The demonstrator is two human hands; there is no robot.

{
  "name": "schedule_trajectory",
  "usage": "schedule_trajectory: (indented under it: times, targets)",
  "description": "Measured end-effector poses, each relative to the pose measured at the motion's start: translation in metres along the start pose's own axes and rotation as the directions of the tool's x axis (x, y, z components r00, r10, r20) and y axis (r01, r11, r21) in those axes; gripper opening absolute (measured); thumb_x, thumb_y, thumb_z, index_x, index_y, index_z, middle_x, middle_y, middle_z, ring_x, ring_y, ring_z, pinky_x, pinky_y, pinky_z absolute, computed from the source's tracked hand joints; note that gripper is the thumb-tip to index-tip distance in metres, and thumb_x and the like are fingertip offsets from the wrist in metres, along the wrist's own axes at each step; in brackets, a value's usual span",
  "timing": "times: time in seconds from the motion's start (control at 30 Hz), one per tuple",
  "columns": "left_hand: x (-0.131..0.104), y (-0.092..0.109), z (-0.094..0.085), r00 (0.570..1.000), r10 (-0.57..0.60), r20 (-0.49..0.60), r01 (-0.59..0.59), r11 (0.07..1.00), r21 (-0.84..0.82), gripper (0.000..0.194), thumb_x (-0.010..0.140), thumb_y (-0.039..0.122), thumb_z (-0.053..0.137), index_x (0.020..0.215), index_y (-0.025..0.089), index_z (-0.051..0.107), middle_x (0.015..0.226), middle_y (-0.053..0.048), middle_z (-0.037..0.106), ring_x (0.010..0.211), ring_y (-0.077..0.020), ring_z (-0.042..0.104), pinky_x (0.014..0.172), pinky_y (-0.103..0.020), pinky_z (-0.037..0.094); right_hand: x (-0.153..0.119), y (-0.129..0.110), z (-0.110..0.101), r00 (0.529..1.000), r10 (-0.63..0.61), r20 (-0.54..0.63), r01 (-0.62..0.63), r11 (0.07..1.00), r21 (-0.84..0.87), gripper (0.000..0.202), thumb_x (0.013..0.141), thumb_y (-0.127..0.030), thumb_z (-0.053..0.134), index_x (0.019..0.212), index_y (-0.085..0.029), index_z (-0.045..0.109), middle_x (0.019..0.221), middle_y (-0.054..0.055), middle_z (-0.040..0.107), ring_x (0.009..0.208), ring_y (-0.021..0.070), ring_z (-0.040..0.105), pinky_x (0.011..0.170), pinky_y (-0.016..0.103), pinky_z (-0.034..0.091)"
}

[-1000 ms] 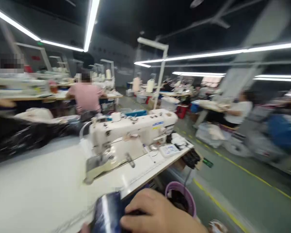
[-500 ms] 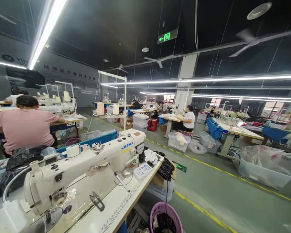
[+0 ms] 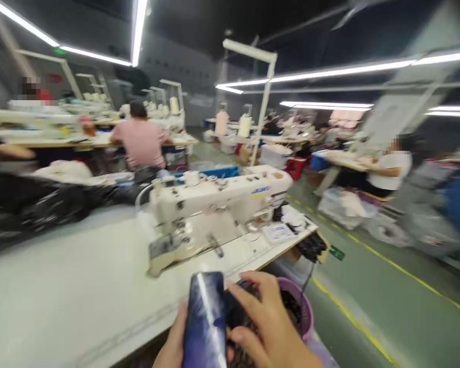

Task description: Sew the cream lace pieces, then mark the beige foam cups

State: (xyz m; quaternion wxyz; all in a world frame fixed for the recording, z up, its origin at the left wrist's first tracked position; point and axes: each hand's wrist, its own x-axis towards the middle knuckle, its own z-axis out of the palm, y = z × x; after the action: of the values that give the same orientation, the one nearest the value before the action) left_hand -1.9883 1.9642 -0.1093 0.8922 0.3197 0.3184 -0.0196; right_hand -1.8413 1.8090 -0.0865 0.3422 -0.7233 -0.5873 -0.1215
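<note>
A smartphone is held upright at the bottom middle, in front of the table edge, light glaring across its screen. My left hand wraps round it from the left, mostly cut off by the frame's bottom. To the right of the phone is my right hand, fingers apart and bent, the index fingertip close to the phone's right edge; whether it touches I cannot tell. Beyond both hands stands a white sewing machine, with thread snips lying on its bed.
The white sewing table stretches left, with black plastic bags along its far side. A purple basket stands below the table's right end. A person in pink sits at another table. A yellow floor line runs along the aisle.
My two hands and the smartphone have come into view at the bottom. The view has swung left, so the sewing machine now appears farther right and more of the table shows.
</note>
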Motion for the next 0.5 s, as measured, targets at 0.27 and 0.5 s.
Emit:
schedule_trajectory:
  times: [0.27, 0.5]
  targets:
    - [-0.015, -0.010, 0.010, 0.998, 0.036, -0.051, -0.046, 0.980, -0.196, 0.085, 0.094, 0.083, 0.044, 0.104, 0.006, 0.078, 0.097, -0.019, 0.079, 0.087, -0.0279, 0.076, 0.075, -0.032, 0.058, -0.027, 0.000, 0.017, 0.959, -0.280, -0.032, 0.281, 0.960, 0.018, 0.055, 0.101, -0.066, 0.056, 0.148, -0.037, 0.061, 0.147, 0.013, 0.052, 0.125, 0.0324, 0.055, 0.100, 0.046, 0.054]
    - [-0.021, -0.011, 0.007, 0.986, 0.114, 0.125, -0.093, 0.982, -0.164, 0.091, 0.089, 0.088, 0.049, 0.110, 0.005, 0.077, 0.093, -0.019, 0.080, 0.090, -0.0294, 0.077, 0.080, -0.033, 0.057, -0.018, -0.013, 0.008, 0.952, -0.304, -0.023, 0.305, 0.948, 0.087, 0.041, 0.108, -0.055, 0.048, 0.131, -0.030, 0.072, 0.153, 0.012, 0.046, 0.132, 0.0333, 0.047, 0.105, 0.048, 0.051]
